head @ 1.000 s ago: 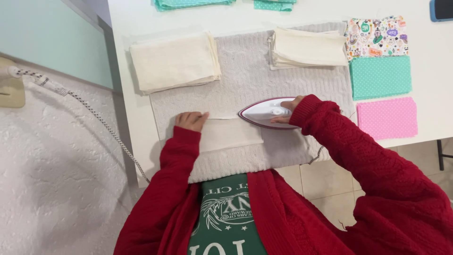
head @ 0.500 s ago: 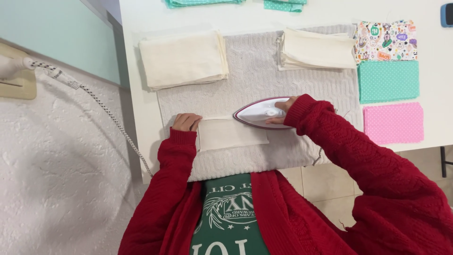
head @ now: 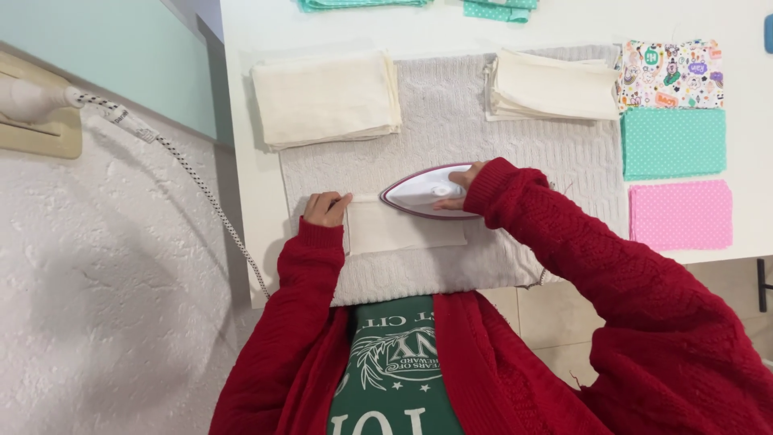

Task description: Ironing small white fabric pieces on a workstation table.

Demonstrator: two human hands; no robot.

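On the cream cloth (head: 398, 229), right hand (head: 457, 187) grips iron (head: 423, 192), left hand (head: 324, 209) flat.

No packages, labels or signs are in view. The only possible screen is a dark blue, rounded object (head: 768, 34), cut off at the upper right edge of the white worktop (head: 451, 28); too little of it shows to tell what it is.

A red cable-knit cardigan is worn open, its ribbed cuffs reaching both wrists. Beneath it, a green shirt printed in white with a leafy emblem is seen.
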